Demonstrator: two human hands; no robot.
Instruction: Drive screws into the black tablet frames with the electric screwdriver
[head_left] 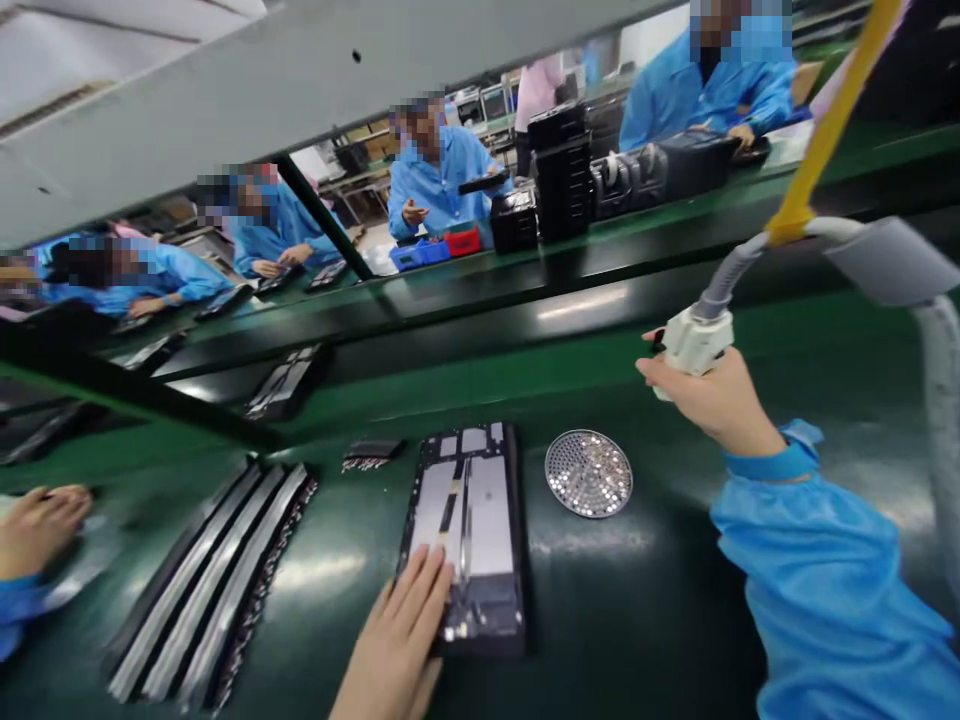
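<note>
My left hand lies with fingers stretched out on the lower left part of a flat black electronic device, whose open inside shows silver panels and a dark strip down the middle. Raised at the right, my right hand is closed round a white hand tool on a grey hose; its working tip is hidden. Just right of the device sits a round perforated plate with small shiny pieces in many of its holes. A small dark bundle of parts rests left of the device's top.
Long black and silver strips lie side by side on the green bench. Another person's hand is at the far left. A yellow strap suspends the hose. Behind a dark ledge, several people in blue work at another bench.
</note>
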